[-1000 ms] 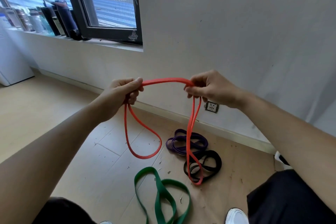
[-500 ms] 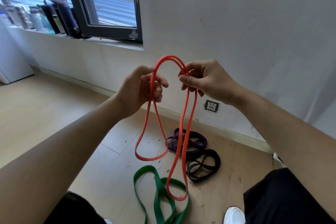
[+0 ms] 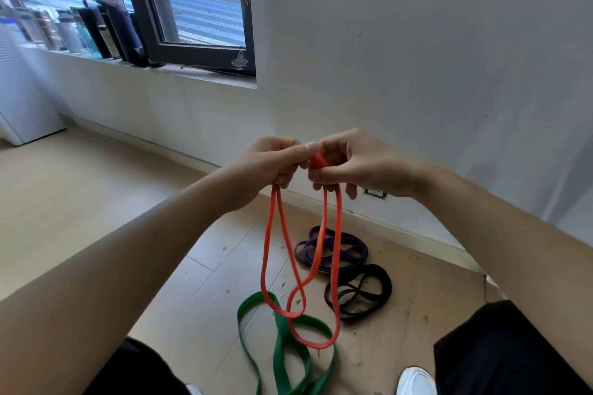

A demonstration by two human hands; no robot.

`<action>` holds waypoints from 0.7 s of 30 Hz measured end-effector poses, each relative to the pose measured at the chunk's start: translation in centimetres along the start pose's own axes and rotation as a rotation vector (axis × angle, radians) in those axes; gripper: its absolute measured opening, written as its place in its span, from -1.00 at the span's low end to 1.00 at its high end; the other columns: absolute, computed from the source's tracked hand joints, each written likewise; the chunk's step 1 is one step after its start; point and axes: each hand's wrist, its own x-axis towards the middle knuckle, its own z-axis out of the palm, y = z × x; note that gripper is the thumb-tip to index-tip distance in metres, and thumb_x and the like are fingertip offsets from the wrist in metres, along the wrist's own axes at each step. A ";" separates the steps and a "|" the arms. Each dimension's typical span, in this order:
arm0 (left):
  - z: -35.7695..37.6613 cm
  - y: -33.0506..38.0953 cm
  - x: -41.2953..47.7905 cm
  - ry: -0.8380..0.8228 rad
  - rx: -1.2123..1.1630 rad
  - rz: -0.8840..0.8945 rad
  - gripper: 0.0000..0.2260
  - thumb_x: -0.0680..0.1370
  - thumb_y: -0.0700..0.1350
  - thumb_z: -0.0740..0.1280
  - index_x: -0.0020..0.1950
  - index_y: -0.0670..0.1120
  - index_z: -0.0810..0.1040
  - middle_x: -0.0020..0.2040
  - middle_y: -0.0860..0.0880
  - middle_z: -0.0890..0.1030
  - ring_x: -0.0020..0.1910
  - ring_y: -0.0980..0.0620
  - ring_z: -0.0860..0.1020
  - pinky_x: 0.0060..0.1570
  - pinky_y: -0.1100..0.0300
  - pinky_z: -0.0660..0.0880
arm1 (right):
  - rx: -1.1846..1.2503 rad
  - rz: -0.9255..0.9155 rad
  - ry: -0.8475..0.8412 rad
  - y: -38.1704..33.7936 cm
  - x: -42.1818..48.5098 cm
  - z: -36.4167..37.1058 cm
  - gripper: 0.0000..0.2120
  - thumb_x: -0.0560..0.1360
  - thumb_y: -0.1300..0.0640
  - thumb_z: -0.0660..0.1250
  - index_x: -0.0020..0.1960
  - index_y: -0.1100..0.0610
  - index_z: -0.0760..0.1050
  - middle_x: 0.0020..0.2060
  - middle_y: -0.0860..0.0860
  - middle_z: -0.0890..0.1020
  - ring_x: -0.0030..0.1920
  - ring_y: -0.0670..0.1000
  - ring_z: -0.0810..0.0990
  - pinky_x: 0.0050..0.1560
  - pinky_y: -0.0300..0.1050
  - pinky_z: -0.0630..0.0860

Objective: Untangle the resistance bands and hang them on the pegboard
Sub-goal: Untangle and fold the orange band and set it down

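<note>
Both hands hold the top of an orange-red resistance band [image 3: 334,253] at chest height. My left hand [image 3: 272,163] and my right hand [image 3: 356,163] touch each other, fingers closed on the band. Two doubled loops hang down from them and cross near the bottom. On the floor below lie a green band [image 3: 282,340], a purple band [image 3: 349,250] and a black band [image 3: 369,292], each coiled on itself. No pegboard is in view.
A white wall with a socket [image 3: 374,193] stands ahead. A dark-framed window [image 3: 192,9] with several bottles [image 3: 96,32] on its sill is at the upper left. A white appliance [image 3: 19,99] stands at the far left. My knees and a white shoe [image 3: 415,380] are at the bottom.
My hands have come together from about a hand's width apart, folding the band's top arch away. The hanging loops now lie closer and cross each other.
</note>
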 end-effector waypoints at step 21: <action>-4.7 -3.4 -1.7 0.019 -0.002 -0.141 -0.63 0.54 0.11 0.21 -0.02 -0.16 0.60 -0.39 -0.01 0.47 -0.38 0.05 0.42 -0.13 0.18 0.45 | 0.297 0.196 -0.187 2.3 -0.4 -1.0 -0.86 0.56 0.24 0.38 0.08 0.29 0.57 -0.06 0.17 0.70 -0.07 0.16 0.69 -0.25 -0.17 0.66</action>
